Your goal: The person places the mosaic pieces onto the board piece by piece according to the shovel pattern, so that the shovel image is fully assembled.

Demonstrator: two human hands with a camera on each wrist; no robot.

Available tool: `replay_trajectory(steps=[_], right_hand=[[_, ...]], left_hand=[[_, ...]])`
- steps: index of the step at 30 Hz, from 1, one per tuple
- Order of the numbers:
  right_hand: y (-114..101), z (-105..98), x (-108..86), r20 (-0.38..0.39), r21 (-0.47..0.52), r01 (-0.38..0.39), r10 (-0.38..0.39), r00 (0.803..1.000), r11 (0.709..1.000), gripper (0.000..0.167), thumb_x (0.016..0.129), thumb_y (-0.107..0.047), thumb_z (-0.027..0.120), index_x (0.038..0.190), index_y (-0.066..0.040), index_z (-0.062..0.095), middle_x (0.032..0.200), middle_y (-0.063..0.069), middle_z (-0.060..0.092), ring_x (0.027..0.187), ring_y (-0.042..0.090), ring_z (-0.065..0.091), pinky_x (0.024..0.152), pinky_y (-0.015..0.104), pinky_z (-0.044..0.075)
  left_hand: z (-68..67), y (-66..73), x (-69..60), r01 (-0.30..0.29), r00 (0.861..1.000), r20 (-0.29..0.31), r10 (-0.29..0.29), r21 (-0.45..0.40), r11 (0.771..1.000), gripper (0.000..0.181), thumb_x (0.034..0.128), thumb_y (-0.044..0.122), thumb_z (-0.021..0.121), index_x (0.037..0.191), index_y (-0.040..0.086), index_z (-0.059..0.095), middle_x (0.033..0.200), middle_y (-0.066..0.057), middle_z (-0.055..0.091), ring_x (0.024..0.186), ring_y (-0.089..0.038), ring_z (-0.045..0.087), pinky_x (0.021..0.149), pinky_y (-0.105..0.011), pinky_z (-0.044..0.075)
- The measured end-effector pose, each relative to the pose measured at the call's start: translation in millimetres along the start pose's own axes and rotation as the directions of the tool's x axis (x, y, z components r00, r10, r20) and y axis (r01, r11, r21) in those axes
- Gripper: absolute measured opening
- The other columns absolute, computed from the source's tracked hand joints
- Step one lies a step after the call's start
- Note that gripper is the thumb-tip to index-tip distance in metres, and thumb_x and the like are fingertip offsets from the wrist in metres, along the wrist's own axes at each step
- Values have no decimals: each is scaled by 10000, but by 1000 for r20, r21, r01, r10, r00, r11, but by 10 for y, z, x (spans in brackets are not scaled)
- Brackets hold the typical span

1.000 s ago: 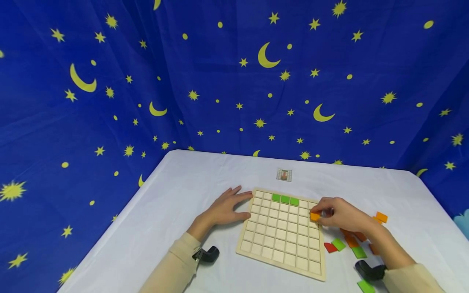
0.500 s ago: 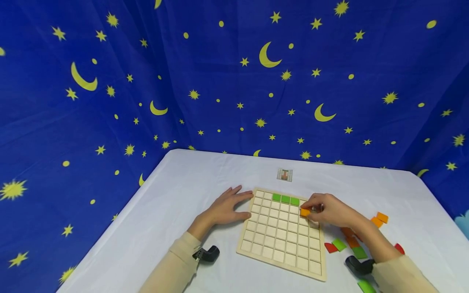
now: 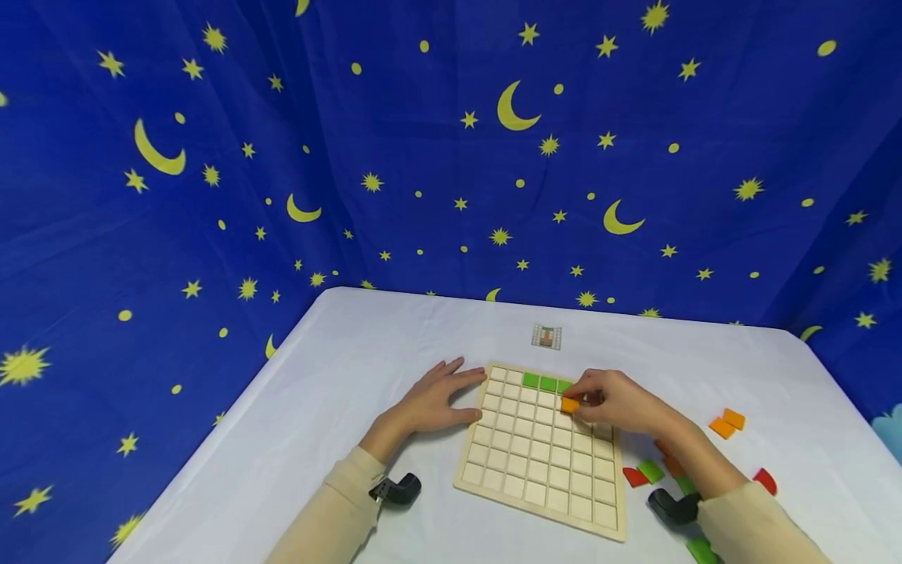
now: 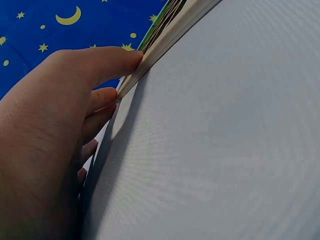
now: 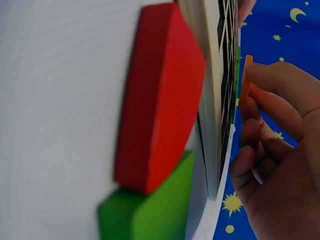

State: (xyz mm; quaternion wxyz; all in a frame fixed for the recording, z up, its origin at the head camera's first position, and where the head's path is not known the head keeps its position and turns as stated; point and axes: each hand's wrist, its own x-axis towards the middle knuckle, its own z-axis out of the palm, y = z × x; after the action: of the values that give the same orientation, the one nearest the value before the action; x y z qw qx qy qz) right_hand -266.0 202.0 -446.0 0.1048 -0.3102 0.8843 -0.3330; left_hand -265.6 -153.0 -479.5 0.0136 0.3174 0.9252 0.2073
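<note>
A wooden grid board (image 3: 540, 451) lies flat on the white table, three green square tiles (image 3: 548, 383) seated side by side in its far row. My right hand (image 3: 620, 401) pinches an orange square tile (image 3: 569, 405) between thumb and fingertips over the board, just nearer than the rightmost green tile. In the right wrist view the orange tile (image 5: 246, 79) stands edge-on, apart from the board. With fingers spread, my left hand (image 3: 435, 399) rests at the board's left side; thumb and index finger touch its edge, as the left wrist view also shows.
Right of the board lie loose tiles: a red rounded one (image 3: 635, 477), a green one (image 3: 651, 471), two orange ones (image 3: 728, 423) and another red one (image 3: 765, 481). Others are partly under my right forearm. A small picture card (image 3: 546, 337) lies beyond the board.
My right hand has carried the orange tile leftward over the board, from its right edge to near the green row. My left hand has stayed in place.
</note>
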Motion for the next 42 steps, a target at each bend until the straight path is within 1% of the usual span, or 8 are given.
replay_trajectory(steps=[4,8,14,21,25,35,42], right_hand=[[-11,25,47,-12,4,18,-18,1000,1000,282,842,-172,732,1118,-120,722,928,-51,626,729,142,525,615,260,481],[-15,67,80,-4,14,34,-34,999,999,286,850,-190,736,1125,-118,719,928,-57,622,720,144,525,608,261,482],[-21,97,127,2,-5,44,-43,999,999,295,849,-199,740,1130,-114,716,937,-53,620,711,134,520,594,264,480],[-59,96,223,-5,-30,64,-64,998,997,285,854,-182,740,1124,-91,722,949,-44,633,757,113,544,640,259,505],[-83,108,259,5,-29,82,-82,997,996,288,863,-186,732,1131,-81,717,966,-39,633,786,111,559,663,268,518],[-110,133,300,-7,-72,76,-76,997,995,282,852,-209,749,1116,-114,729,972,-64,629,832,101,564,700,277,511],[-119,150,301,-8,-78,94,-95,995,993,277,857,-205,745,1120,-123,729,964,-52,627,796,99,550,669,266,506]], left_hand=[[-1,-3,-6,-2,1000,-8,2,9,1000,688,875,604,558,1462,266,435,1502,135,353,1441,-226,155,1170,-422,97],[15,-8,-10,-3,1000,5,3,14,1000,694,878,609,550,1466,262,428,1505,140,344,1443,-219,145,1172,-407,84],[30,-8,-6,-15,1000,3,14,20,1000,697,882,611,545,1470,258,422,1506,137,344,1442,-228,149,1171,-418,87],[21,-8,-1,-21,1000,-11,21,14,1000,691,883,595,556,1467,247,429,1503,128,353,1439,-246,161,1170,-433,94],[24,-9,-2,-15,1000,-6,15,15,1000,693,880,593,561,1466,247,430,1503,128,353,1441,-238,156,1171,-426,93],[29,-20,20,11,1000,8,-12,34,999,694,875,614,549,1472,286,413,1503,173,327,1444,-185,131,1172,-360,61],[45,-30,19,7,1000,5,-8,36,999,692,875,607,556,1469,281,419,1501,168,334,1444,-187,132,1172,-363,64]])
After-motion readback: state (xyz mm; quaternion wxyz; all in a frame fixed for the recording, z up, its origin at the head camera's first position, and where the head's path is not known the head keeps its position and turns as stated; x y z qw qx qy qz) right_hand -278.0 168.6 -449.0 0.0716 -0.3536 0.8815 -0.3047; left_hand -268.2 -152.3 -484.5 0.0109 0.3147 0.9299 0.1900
